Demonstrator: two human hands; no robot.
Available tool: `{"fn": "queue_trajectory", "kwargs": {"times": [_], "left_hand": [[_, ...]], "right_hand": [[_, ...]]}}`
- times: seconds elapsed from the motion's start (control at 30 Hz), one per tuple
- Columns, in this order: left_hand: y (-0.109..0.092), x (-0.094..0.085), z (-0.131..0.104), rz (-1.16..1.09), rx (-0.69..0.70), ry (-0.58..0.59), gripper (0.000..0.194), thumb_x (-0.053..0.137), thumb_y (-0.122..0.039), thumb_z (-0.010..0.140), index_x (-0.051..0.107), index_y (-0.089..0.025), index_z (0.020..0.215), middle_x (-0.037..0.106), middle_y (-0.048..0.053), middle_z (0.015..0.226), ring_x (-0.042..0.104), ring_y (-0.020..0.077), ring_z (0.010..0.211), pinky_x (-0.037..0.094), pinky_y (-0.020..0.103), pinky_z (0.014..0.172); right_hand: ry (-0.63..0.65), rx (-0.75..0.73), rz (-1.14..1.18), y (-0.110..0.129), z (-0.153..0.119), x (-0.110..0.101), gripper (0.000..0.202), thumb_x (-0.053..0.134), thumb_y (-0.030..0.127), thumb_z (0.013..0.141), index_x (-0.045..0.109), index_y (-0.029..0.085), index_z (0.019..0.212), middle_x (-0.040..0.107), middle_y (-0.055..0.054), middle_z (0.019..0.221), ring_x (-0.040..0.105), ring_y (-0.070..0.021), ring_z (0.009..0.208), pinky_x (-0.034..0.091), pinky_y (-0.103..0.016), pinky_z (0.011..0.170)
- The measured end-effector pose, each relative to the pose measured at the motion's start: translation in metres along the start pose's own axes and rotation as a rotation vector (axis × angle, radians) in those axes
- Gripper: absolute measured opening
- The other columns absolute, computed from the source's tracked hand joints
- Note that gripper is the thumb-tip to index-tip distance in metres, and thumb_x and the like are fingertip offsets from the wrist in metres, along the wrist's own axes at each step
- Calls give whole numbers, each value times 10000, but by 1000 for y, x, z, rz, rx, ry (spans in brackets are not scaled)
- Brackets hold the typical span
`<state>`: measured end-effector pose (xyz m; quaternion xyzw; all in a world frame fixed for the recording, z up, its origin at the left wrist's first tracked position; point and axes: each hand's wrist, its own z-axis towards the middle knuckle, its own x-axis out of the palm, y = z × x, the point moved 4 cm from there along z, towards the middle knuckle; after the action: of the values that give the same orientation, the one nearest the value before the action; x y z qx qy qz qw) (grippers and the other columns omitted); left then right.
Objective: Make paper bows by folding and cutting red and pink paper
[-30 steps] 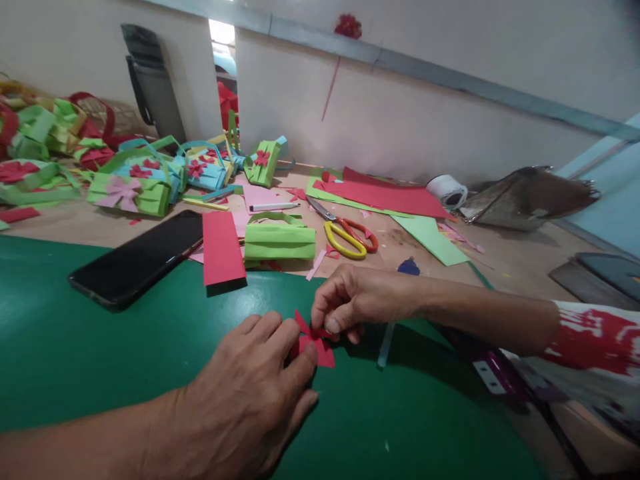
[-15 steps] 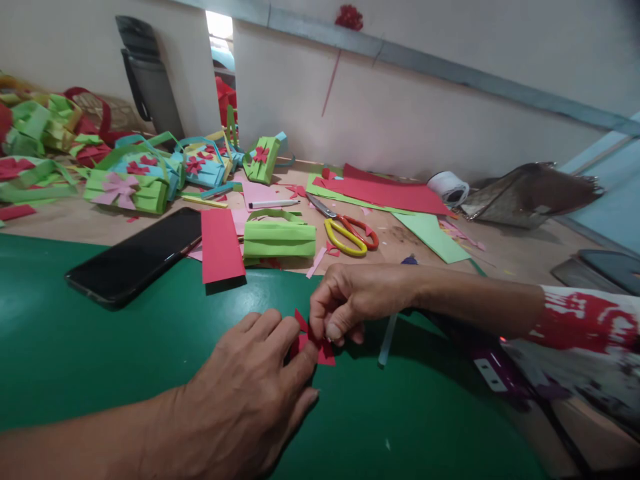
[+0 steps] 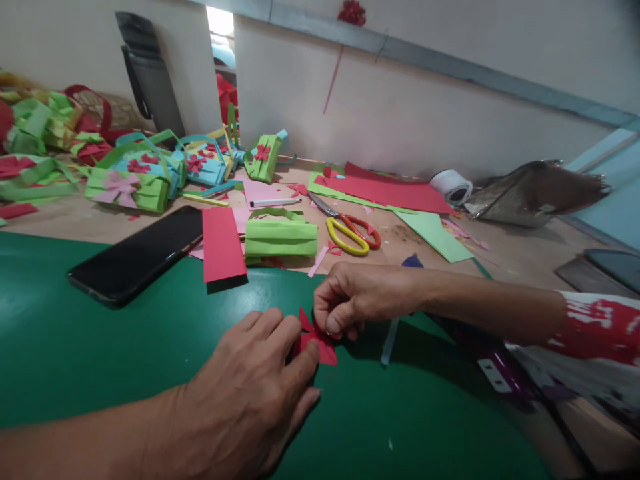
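Observation:
A small red paper flower (image 3: 320,348), its petals pointed, lies on the green surface between my two hands. My left hand (image 3: 263,380) covers its left side, with thumb and fingers closed on the paper. From the other side my right hand (image 3: 345,307) pinches its right part between thumb and bent fingers, hiding some of the petals. Just beyond my hands stands a folded green paper bag (image 3: 281,239) with a strip handle. A folded red paper piece (image 3: 223,243) lies to its left. Below my right forearm a translucent stick (image 3: 390,343) pokes out.
Scissors (image 3: 350,230), a white pen (image 3: 275,202) and red paper sheets (image 3: 390,190) lie behind. A black phone (image 3: 140,253) is at left, near several decorated paper bags (image 3: 127,190) and a dark bottle (image 3: 150,77). A purple socket block (image 3: 500,377) with a cable sits at right.
My right hand has shifted very slightly right, and a little more of the red flower shows between my hands. My left hand keeps its place on the paper.

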<state>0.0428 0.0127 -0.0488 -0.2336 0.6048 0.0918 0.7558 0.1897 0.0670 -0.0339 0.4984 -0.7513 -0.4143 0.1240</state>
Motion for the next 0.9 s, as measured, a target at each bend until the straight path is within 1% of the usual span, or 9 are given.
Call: {"fn": "queue_trajectory", "kwargs": {"times": [0.17, 0.37, 0.53, 0.6, 0.63, 0.7, 0.77, 0.83, 0.9], "left_hand": [[0, 0, 0, 0, 2, 5, 233, 400, -301, 910, 580, -187, 1003, 540, 96, 902, 458, 251, 769, 390, 412, 641], [-1, 0, 0, -7, 4, 1, 253, 391, -299, 913, 572, -183, 1047, 545, 98, 914, 461, 248, 767, 395, 412, 639], [0, -2, 0, -22, 9, -26, 236, 420, -289, 907, 586, -183, 1035, 553, 94, 903, 468, 238, 763, 397, 399, 639], [1, -6, -1, -77, 12, -92, 212, 438, -266, 900, 599, -178, 1006, 555, 88, 897, 473, 227, 769, 399, 385, 649], [2, -9, -1, -126, 6, -141, 198, 441, -242, 899, 606, -177, 986, 556, 82, 893, 478, 218, 778, 401, 374, 661], [6, -15, 0, -270, -53, -248, 188, 435, -193, 902, 621, -178, 930, 550, 58, 853, 492, 184, 770, 406, 329, 667], [12, -19, 2, -446, -157, -302, 200, 439, -163, 901, 628, -178, 836, 533, 25, 783, 504, 141, 726, 406, 272, 646], [17, -20, 6, -590, -259, -298, 215, 469, -149, 884, 621, -176, 735, 511, -5, 705, 500, 111, 662, 397, 232, 606], [19, -21, 10, -667, -321, -276, 211, 509, -140, 856, 617, -174, 679, 510, -18, 663, 499, 103, 634, 391, 220, 591]], "right_hand": [[0, -26, -4, 0, -1, 0, 79, 558, 64, 763, 590, 128, 728, 571, 49, 621, 514, -55, 518, 422, -161, 493], [28, -48, -4, 3, -3, 0, 189, 500, -6, 752, 635, 119, 795, 580, 49, 640, 528, -49, 514, 429, -152, 490], [19, -42, 30, 1, -3, -1, 109, 574, 64, 756, 638, 118, 826, 606, 37, 648, 541, -58, 523, 441, -161, 495], [-11, -51, 40, 0, -4, -1, 33, 609, 121, 757, 624, 123, 786, 601, 39, 633, 541, -63, 519, 441, -164, 487], [-30, -61, 42, 1, -5, -2, 31, 617, 158, 764, 615, 128, 760, 593, 41, 622, 537, -63, 515, 439, -164, 484], [-89, -83, 35, 3, -8, -3, 122, 620, 235, 783, 599, 136, 714, 573, 47, 594, 527, -64, 505, 434, -163, 478], [-159, -96, 18, 7, -11, -3, 172, 617, 279, 789, 589, 145, 686, 559, 50, 563, 524, -69, 493, 425, -162, 462], [-226, -99, 6, 10, -13, -3, 180, 622, 280, 783, 575, 152, 665, 550, 52, 545, 526, -74, 489, 418, -163, 455], [-270, -107, -8, 13, -14, -1, 176, 627, 264, 773, 566, 156, 649, 545, 52, 540, 516, -74, 487, 400, -160, 445]]}}
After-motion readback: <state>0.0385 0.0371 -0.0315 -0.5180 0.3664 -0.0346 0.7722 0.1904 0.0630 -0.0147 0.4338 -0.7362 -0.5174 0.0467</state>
